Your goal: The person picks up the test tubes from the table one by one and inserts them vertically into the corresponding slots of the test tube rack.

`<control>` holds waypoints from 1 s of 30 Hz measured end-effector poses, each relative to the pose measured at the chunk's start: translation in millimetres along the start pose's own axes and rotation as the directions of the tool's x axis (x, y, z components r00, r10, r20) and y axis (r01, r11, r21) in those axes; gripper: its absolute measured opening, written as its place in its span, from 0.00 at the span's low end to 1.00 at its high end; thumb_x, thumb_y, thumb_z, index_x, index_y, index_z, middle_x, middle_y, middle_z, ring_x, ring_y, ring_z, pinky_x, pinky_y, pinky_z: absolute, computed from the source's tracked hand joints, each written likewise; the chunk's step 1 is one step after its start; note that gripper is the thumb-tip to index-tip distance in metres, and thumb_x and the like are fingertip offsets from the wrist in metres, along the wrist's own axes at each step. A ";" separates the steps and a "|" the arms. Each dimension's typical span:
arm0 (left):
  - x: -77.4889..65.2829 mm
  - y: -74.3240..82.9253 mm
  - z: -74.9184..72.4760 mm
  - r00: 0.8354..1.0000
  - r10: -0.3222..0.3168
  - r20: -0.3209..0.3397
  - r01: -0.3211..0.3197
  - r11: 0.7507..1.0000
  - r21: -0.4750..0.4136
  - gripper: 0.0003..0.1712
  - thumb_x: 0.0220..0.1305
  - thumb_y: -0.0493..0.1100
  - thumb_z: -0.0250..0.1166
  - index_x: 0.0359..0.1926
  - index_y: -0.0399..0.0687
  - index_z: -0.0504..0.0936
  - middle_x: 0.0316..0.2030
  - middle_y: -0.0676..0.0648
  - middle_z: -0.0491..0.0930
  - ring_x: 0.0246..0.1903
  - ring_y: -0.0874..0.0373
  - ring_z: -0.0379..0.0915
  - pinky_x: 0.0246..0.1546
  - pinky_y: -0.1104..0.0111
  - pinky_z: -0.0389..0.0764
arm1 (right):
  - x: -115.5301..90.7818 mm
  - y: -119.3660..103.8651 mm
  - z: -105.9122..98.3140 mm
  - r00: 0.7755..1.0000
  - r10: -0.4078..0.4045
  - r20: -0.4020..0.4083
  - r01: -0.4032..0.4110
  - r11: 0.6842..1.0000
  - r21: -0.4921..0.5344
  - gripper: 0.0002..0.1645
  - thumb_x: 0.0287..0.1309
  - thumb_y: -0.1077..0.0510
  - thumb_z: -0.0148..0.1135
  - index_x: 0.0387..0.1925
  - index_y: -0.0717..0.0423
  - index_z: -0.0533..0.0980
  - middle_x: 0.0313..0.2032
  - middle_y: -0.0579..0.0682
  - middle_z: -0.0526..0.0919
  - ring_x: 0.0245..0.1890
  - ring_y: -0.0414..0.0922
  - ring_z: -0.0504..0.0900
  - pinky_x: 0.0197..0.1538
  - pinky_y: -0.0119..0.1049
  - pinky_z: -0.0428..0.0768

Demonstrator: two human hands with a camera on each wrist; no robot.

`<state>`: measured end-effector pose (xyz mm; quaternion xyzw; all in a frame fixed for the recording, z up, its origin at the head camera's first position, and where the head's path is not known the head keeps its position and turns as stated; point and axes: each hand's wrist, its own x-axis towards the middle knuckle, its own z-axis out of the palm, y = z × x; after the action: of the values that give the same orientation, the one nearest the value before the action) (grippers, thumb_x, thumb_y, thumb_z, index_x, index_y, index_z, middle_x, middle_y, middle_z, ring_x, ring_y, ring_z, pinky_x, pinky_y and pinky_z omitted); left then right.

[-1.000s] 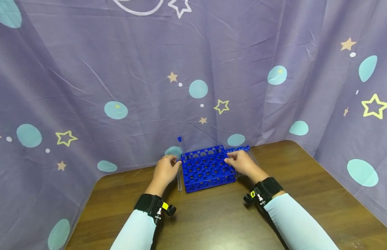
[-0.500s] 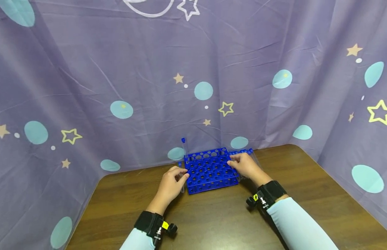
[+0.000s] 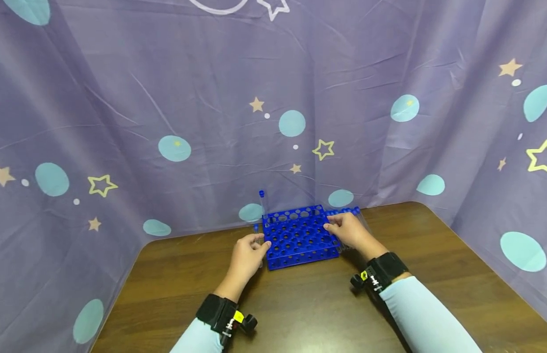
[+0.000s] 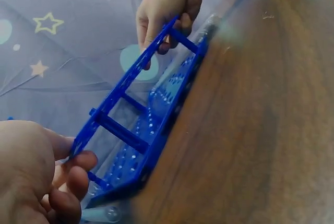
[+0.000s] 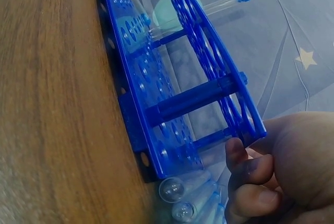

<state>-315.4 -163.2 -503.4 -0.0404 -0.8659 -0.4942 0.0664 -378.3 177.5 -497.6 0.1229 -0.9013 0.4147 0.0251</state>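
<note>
A blue plastic test tube rack (image 3: 297, 236) with two perforated tiers stands on the table. My left hand (image 3: 247, 256) pinches the left edge of its upper tier between thumb and fingers. At the opposite end my right hand (image 3: 350, 229) grips the upper right edge, with fingertips curled under it in the right wrist view. One clear test tube (image 5: 222, 7) with a blue cap stands in the back left corner of the rack. Beside the rack's left side is another blue-capped tube (image 3: 256, 228), mostly hidden by my left hand.
Several clear tubes (image 5: 183, 211) with blue caps lie right of the rack, partly behind my right hand. The wooden table (image 3: 308, 304) ends at a purple patterned curtain (image 3: 220, 147) at the back. Each wrist wears a black camera strap (image 3: 386, 269).
My left hand has come forward from the rack's back left corner to the middle of its left edge. The right hand stays on the right edge. The head view has shifted slightly.
</note>
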 end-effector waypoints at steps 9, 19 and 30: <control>-2.5 1.4 7.2 0.999 0.032 0.013 -0.031 0.999 -0.041 0.35 0.78 0.45 0.76 0.77 0.34 0.79 0.29 0.46 0.91 0.24 0.57 0.84 0.34 0.66 0.86 | -2.0 -0.2 -1.6 1.000 -0.006 0.010 0.007 0.999 -0.041 0.29 0.81 0.54 0.70 0.69 0.72 0.82 0.39 0.52 0.93 0.31 0.40 0.80 0.42 0.38 0.81; -1.5 5.2 7.2 1.000 -0.003 0.011 0.004 0.993 -0.121 0.37 0.75 0.42 0.78 0.77 0.30 0.78 0.20 0.43 0.85 0.15 0.61 0.74 0.22 0.70 0.81 | 2.6 -6.1 -3.7 1.000 0.002 0.029 0.000 0.999 -0.054 0.30 0.82 0.53 0.69 0.71 0.71 0.81 0.36 0.49 0.91 0.28 0.40 0.76 0.42 0.39 0.79; -2.6 3.8 7.1 0.999 -0.042 0.012 0.044 0.984 -0.170 0.38 0.74 0.41 0.79 0.78 0.31 0.77 0.14 0.55 0.76 0.13 0.63 0.68 0.19 0.72 0.73 | 7.1 0.9 -31.0 1.000 0.005 -0.016 -0.007 0.991 -0.136 0.27 0.80 0.49 0.71 0.65 0.66 0.86 0.31 0.52 0.86 0.27 0.44 0.78 0.34 0.40 0.78</control>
<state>-312.9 -155.1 -504.1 -0.0294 -0.8215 -0.5674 0.0483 -387.1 200.0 -477.0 0.1151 -0.9275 0.3534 0.0393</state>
